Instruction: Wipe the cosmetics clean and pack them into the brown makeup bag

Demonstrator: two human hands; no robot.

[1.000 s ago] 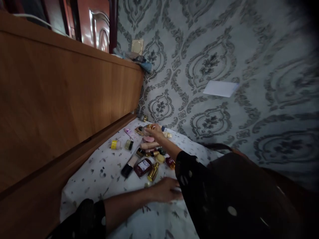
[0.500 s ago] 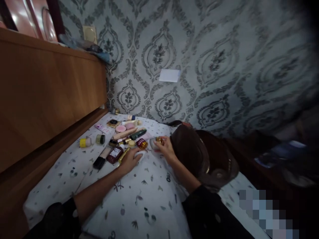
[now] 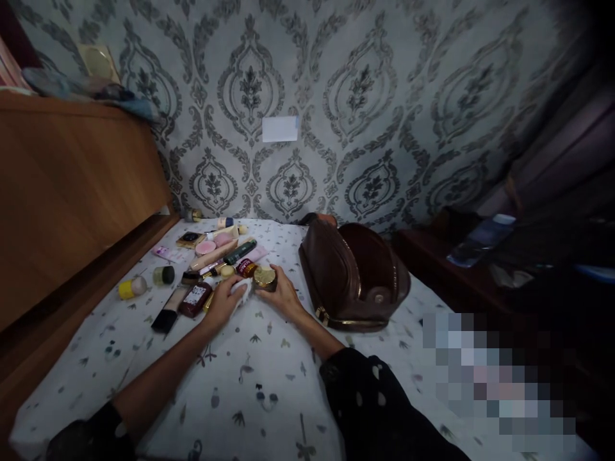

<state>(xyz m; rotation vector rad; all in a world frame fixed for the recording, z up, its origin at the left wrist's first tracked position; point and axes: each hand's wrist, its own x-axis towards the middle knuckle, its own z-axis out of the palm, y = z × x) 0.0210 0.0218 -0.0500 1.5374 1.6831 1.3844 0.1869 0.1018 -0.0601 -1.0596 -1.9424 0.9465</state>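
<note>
While your right hand (image 3: 287, 297) grips the gold-lidded jar (image 3: 265, 278) near the frame's centre, your left hand (image 3: 223, 302) holds a white cloth (image 3: 244, 292) just left of it.

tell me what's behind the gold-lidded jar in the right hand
Beyond the gold-lidded jar lie a pink tube and patterned cloth; whatever the jar and right hand cover can't be seen.
</note>
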